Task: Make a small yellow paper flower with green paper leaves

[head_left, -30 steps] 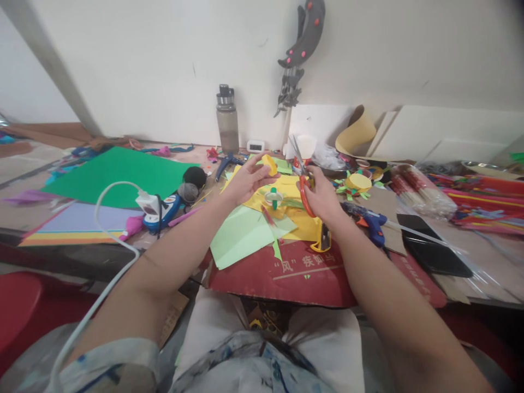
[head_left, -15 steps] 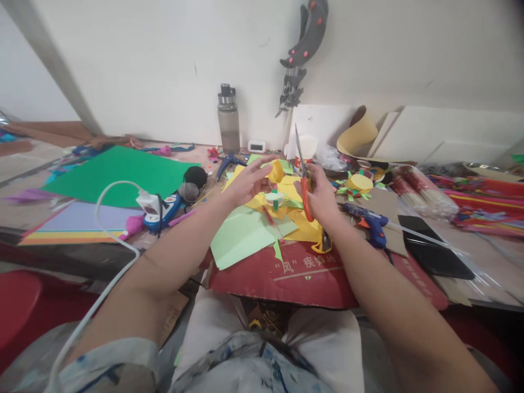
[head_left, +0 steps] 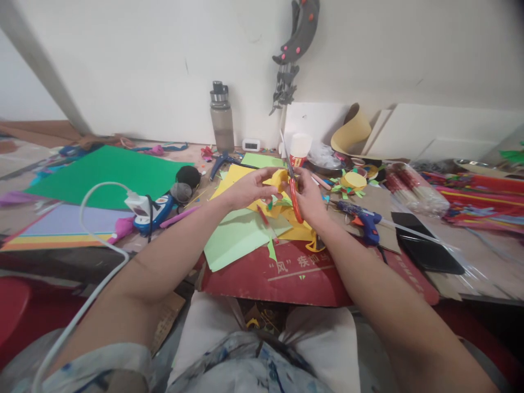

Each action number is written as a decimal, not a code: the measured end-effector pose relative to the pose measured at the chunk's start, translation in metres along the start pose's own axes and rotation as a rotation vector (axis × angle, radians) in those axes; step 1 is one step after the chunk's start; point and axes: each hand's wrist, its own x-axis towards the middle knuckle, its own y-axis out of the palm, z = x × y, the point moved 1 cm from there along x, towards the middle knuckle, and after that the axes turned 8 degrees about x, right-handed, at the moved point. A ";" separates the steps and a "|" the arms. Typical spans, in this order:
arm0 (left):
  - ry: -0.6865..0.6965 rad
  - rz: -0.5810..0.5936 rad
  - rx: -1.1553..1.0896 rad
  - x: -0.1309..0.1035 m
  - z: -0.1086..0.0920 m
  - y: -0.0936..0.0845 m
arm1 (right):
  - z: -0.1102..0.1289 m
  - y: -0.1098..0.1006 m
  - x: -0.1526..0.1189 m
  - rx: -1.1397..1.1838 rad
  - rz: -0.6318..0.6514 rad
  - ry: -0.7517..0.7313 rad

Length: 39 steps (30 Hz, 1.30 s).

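Light: soft, diffuse. Shadows: faint on wall (head_left: 164,65). Detail: hazy, slightly blurred. Edges: wide-angle stretch; upper right corner darkens.

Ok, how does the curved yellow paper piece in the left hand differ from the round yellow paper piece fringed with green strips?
The curved yellow paper piece is held in the left hand; the round yellow paper piece sits to the right, untouched. Green strips fringe the round piece; none show on the curved one, which is partly hidden. Both are yellow.
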 end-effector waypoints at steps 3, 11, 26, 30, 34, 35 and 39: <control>-0.003 -0.036 -0.112 0.000 -0.002 -0.005 | 0.007 -0.005 -0.001 -0.062 -0.010 -0.063; 0.106 -0.153 -0.299 -0.002 -0.012 -0.014 | 0.012 -0.012 0.001 -0.132 0.065 -0.150; 0.067 -0.173 -0.265 0.000 -0.004 -0.018 | 0.008 -0.010 0.000 -0.321 0.085 -0.276; 0.057 -0.194 -0.269 0.000 -0.004 -0.018 | 0.009 -0.010 -0.001 -0.350 0.091 -0.260; 0.096 -0.189 -0.284 0.000 -0.005 -0.017 | 0.012 -0.011 -0.002 -0.415 0.096 -0.245; 0.091 -0.196 -0.285 0.000 -0.006 -0.016 | 0.013 -0.011 -0.002 -0.434 0.098 -0.245; 0.040 -0.250 -0.301 0.000 -0.008 -0.016 | 0.016 -0.010 -0.004 -0.506 0.100 -0.249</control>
